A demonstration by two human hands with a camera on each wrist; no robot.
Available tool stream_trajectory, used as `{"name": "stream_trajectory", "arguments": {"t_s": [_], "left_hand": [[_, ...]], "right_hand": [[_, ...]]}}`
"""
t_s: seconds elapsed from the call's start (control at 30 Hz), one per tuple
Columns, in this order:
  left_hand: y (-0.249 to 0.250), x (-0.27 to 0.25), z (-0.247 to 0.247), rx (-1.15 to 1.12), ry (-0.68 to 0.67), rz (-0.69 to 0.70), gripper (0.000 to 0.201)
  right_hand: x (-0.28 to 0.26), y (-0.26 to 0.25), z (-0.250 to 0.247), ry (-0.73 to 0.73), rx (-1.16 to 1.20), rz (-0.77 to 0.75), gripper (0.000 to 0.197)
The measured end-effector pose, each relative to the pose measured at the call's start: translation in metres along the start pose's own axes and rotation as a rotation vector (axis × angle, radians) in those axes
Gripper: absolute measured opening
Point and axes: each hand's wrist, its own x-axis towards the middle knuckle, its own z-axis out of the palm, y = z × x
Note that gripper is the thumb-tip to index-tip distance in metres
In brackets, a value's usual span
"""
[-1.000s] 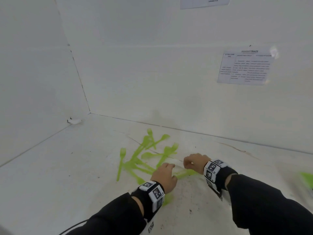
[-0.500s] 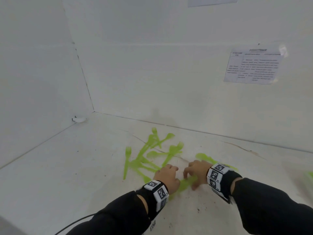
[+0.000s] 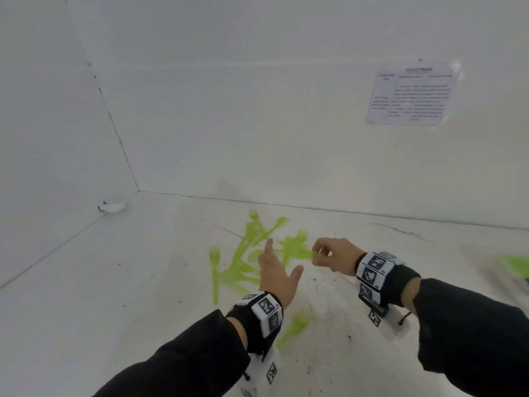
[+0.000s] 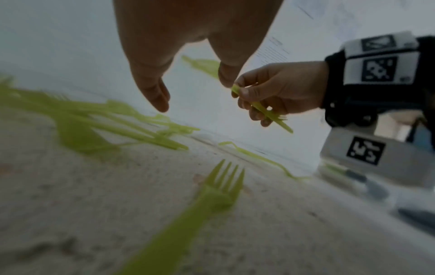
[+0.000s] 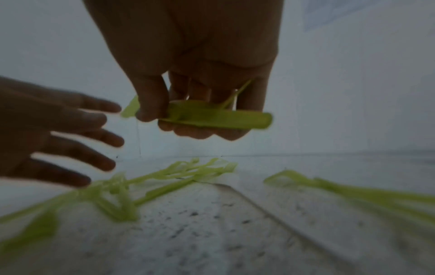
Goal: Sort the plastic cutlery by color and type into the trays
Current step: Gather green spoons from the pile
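Observation:
A pile of lime-green plastic cutlery (image 3: 243, 262) (image 4: 94, 121) (image 5: 164, 176), forks among it, lies on the white table. One green fork (image 3: 294, 325) (image 4: 219, 188) lies apart, near my left wrist. My right hand (image 3: 333, 255) (image 4: 270, 93) (image 5: 200, 93) is raised above the table and pinches green cutlery (image 3: 303, 253) (image 4: 261, 109) (image 5: 223, 117), with fork tines showing below the fingers. My left hand (image 3: 276, 267) (image 4: 153, 83) (image 5: 58, 134) hovers over the pile just left of it, fingers spread and holding nothing.
White walls close in the table at the back and left. A printed sheet (image 3: 412, 94) is taped to the back wall. A small white object (image 3: 113, 207) sits at the left wall's foot. More green pieces (image 3: 518, 266) lie blurred at the right edge.
Both hands have risen from the table. My right hand has lifted green cutlery off the surface. My left hand has gone from curled and pressed down to spread in the air.

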Motion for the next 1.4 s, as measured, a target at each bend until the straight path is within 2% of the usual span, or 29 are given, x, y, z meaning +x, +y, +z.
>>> {"name": "stream_trajectory", "arguments": {"t_s": [0.03,0.1,0.17,0.3,0.4,0.5,0.6,0.7,0.8,0.87,0.93,1.03,1.1,1.17,1.27,1.4], "left_hand": [[0.002,0.001,0.001,-0.068,-0.006,-0.071,0.075],[0.009,0.003,0.005,-0.134,-0.122,-0.194,0.05],[0.015,0.004,0.008,-0.206,-0.191,-0.234,0.034],[0.018,0.009,0.004,-0.364,-0.165,-0.281,0.03],[0.016,0.011,-0.002,-0.419,-0.152,-0.28,0.027],[0.011,0.011,-0.007,-0.455,-0.03,-0.267,0.024],[0.005,0.014,-0.012,-0.422,0.059,-0.291,0.025],[-0.001,0.016,-0.021,-0.293,0.097,-0.29,0.044],[-0.008,0.018,-0.024,-0.222,0.044,-0.298,0.036],[-0.013,0.018,-0.023,-0.278,0.059,-0.302,0.032],[-0.015,0.019,-0.022,-0.387,0.036,-0.347,0.024],[-0.011,0.013,-0.027,-0.554,-0.046,-0.369,0.014],[-0.009,0.01,-0.029,-0.59,-0.084,-0.34,0.015],[-0.009,0.007,-0.028,-0.608,-0.082,-0.317,0.015],[-0.007,0.006,-0.029,-0.7,-0.053,-0.305,0.015],[-0.006,0.003,-0.031,-0.8,-0.018,-0.34,0.013]], "right_hand": [[-0.001,-0.001,0.003,0.052,0.112,0.025,0.015],[-0.005,-0.009,0.009,0.099,0.277,0.062,0.017],[-0.005,-0.015,0.017,0.116,0.291,0.062,0.017],[-0.003,-0.02,0.029,0.097,0.336,0.025,0.015],[-0.005,-0.023,0.034,0.097,0.42,0.065,0.013],[-0.005,-0.023,0.037,0.253,0.506,0.139,0.011],[-0.005,-0.021,0.032,0.445,0.335,0.15,0.015],[-0.005,-0.021,0.029,0.457,0.2,0.05,0.015],[-0.006,-0.025,0.029,0.479,0.056,-0.111,0.021],[-0.005,-0.03,0.031,0.565,-0.137,-0.196,0.02],[-0.005,-0.034,0.032,0.63,-0.231,-0.226,0.014],[-0.002,-0.036,0.036,0.57,-0.051,-0.305,0.01],[-0.002,-0.04,0.038,0.514,0.063,-0.363,0.019],[0.0,-0.044,0.044,0.519,0.082,-0.393,0.027],[0.001,-0.05,0.057,0.516,0.135,-0.355,0.027],[-0.002,-0.051,0.069,0.362,0.204,-0.325,0.025]]}}
